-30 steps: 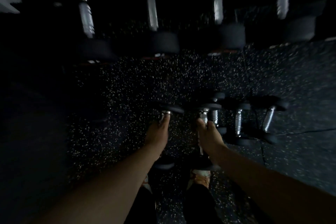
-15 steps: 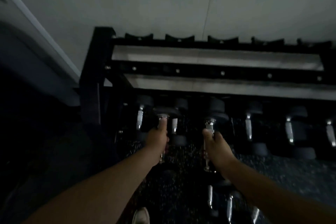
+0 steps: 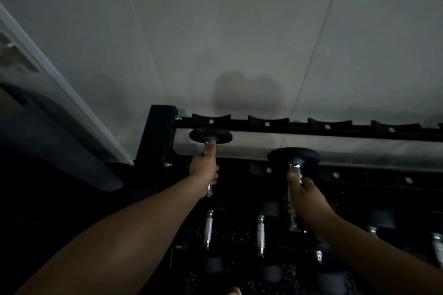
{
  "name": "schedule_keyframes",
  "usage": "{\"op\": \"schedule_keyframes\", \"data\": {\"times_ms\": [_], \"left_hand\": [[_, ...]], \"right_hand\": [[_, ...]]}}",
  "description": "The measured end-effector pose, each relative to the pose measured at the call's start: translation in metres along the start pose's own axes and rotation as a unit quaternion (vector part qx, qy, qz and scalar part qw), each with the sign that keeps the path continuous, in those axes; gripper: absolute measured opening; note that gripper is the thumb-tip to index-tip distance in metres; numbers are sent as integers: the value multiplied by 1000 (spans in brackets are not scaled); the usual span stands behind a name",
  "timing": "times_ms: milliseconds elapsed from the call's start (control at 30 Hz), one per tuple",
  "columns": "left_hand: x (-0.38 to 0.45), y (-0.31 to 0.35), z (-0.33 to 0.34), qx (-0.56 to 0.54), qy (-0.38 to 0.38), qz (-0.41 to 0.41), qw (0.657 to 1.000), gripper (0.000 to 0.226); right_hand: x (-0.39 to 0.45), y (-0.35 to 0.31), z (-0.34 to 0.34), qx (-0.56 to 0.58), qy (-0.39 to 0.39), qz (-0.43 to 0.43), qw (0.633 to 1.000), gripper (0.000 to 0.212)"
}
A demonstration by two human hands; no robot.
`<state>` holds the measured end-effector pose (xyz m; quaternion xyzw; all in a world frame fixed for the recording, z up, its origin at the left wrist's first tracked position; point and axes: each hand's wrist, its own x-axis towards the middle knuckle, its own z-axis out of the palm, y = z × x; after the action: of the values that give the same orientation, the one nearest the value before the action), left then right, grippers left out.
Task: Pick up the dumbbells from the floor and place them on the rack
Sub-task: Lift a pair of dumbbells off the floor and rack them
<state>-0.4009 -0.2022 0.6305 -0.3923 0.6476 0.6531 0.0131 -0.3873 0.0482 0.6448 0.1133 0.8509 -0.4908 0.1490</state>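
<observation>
My left hand (image 3: 203, 167) grips the chrome handle of a dumbbell (image 3: 210, 136); its black far head hangs just in front of the top rail's leftmost cradle. My right hand (image 3: 305, 201) holds a second dumbbell (image 3: 293, 154) by its handle, with the far head level with the front rail, lower and nearer than the left one. The black rack (image 3: 318, 128) spans the view from centre left to the right edge. Both near heads are hidden in the dark.
Several dumbbells (image 3: 208, 229) lie on the rack's lower tier below my hands. The rack's upright post (image 3: 155, 136) stands left of my left hand. A pale wall (image 3: 239, 31) rises behind, and a dark rounded object (image 3: 60, 139) sits at left.
Both hands have lifted their dumbbells from the floor up to the rack's top tier. The view has tilted up from the floor to the wall.
</observation>
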Motion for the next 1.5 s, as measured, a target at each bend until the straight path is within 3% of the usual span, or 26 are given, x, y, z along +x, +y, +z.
{"op": "schedule_keyframes", "data": {"times_ms": [233, 467, 867, 1067, 1500], "left_hand": [[101, 32, -2, 42, -3, 6, 999, 66], [148, 36, 9, 80, -8, -18, 997, 69], [166, 28, 21, 43, 9, -32, 999, 64], [167, 27, 21, 101, 26, 6, 994, 91], [165, 26, 22, 89, 22, 13, 996, 75]], "right_hand": [[74, -41, 33, 25, -4, 15, 1000, 37], [114, -53, 50, 24, -11, 36, 999, 31], [166, -63, 58, 19, 13, 66, 998, 47], [195, -64, 62, -28, 14, 63, 998, 49], [203, -58, 73, -47, 2, 50, 998, 42]]}}
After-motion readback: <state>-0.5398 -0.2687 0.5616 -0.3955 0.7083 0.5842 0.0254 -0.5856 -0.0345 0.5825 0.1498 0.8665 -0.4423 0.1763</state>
